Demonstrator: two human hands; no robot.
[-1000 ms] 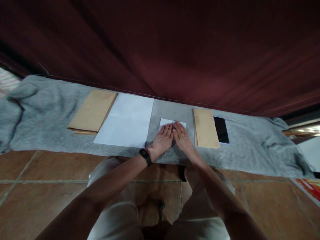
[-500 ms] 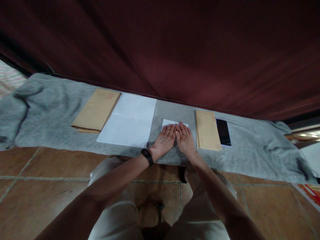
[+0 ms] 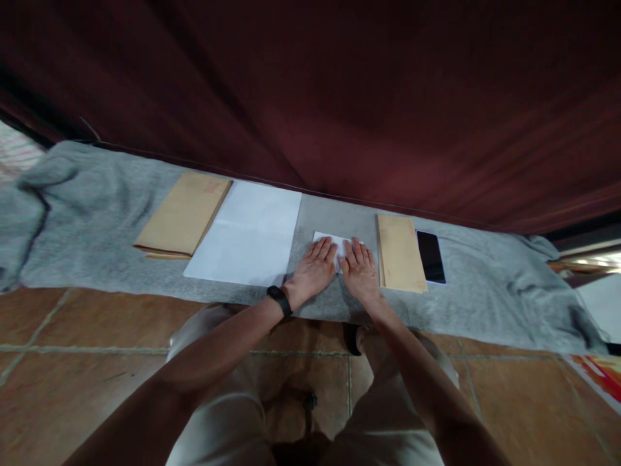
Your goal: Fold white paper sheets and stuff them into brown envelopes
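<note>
Evidently both hands lay flat, palms down and fingers spread, on a small folded white paper (image 3: 339, 244) near the middle of the grey cloth (image 3: 97, 213), a little back from its near edge. The left hand (image 3: 310, 272), with a black wristband (image 3: 278, 299) at the wrist, covered the paper's left part; the right hand (image 3: 361, 275) covered its right part, and the 2 index fingers sat just beside each other. Neither hand gripped anything: both were open and pressing, with only the paper's far edge showing beyond the fingertips.

To the left of the hands lay a large white sheet (image 3: 250, 233), and beyond it, toward the cloth's left end, a brown envelope (image 3: 184, 213). Just beside the right hand lay a second brown envelope (image 3: 400, 252), with a black phone (image 3: 430, 256) touching its right edge. A dark red curtain (image 3: 339, 97) hung behind the cloth's far edge.

As I judged it, the main risk was slip: the cloth looked soft and loose, so uneven pressure could drag the folded paper or wrinkle the cloth under it, leaving a crooked crease. A sideways sweep of the right hand could also nudge the nearby envelope into the phone
</note>
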